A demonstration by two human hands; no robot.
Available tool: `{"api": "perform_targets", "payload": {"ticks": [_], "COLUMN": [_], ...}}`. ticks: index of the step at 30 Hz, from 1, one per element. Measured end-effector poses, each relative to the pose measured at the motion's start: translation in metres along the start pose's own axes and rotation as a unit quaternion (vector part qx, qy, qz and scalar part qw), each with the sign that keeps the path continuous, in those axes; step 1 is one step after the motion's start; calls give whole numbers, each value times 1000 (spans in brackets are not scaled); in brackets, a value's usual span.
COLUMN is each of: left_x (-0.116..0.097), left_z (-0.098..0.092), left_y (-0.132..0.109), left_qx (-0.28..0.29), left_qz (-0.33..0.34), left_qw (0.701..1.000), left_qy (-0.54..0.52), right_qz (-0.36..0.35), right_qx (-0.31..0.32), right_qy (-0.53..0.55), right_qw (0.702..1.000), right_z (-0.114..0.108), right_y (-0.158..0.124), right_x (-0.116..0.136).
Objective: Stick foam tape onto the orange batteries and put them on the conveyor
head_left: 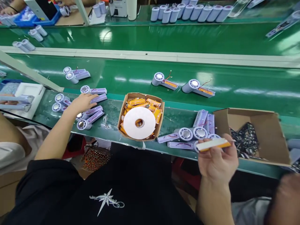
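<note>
My left hand (82,102) is closed over a lilac fan unit (99,98) at the left of the bench, covering its round head while its flat handle sticks out to the right. Raised above the right part of the bench, my right hand (217,161) holds an orange battery (223,145) with a white strip along its upper face. Just behind that battery lie several lilac fan units (185,133). Between my hands, a cardboard box (120,120) holds orange batteries (137,101) with a white paper roll (131,123) on top.
A carton (272,134) of dark circuit boards (246,139) stands at the right. Beyond the bench, a green conveyor (126,72) carries open units with orange batteries (170,83). A slanted metal post (30,72) rises at the left. Other people's arms show at both sides.
</note>
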State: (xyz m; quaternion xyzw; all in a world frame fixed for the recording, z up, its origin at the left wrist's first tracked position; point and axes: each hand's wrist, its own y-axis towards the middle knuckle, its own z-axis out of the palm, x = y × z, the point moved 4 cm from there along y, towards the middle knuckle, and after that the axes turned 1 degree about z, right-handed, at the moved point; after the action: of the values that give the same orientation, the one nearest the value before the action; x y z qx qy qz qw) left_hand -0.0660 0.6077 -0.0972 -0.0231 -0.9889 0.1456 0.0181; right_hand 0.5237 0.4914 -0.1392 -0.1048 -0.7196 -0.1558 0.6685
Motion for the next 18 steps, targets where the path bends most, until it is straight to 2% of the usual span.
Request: {"api": "perform_targets", "payload": {"ticks": [2,4,5,7,8,10,13,15,18], "left_x": [1,-14,-26,-60,-79,-121,-165,-174,-167], "left_z": [-4,-22,-34,-54,-59,-61,-51,-44,-40], "left_y": [-7,-3,7,43,69,129,207,238,254], "left_qx": [27,-11,-45,-95,-99,-68,-30,-9,34], "left_qz": [-12,-5,13,87,135,238,313,318,311], "left_qw": [998,997,997,991,986,969,949,948,947], "left_qy": [52,71,63,30,15,7,33,19,-68], "right_qz": [5,-10,-28,-68,-87,-114,-96,-92,-115], "right_qx": [-37,-91,-109,-107,-85,-27,132,220,310], "right_qy": [-11,-15,-18,-15,-6,42,48,15,-73], "right_qw": [999,996,994,992,993,992,985,971,941], "right_z": [-19,-28,-25,-2,17,65,155,210,273], "right_y": [-4,4,12,40,59,104,168,198,219], "right_x": [-3,5,13,34,45,63,69,60,38]}}
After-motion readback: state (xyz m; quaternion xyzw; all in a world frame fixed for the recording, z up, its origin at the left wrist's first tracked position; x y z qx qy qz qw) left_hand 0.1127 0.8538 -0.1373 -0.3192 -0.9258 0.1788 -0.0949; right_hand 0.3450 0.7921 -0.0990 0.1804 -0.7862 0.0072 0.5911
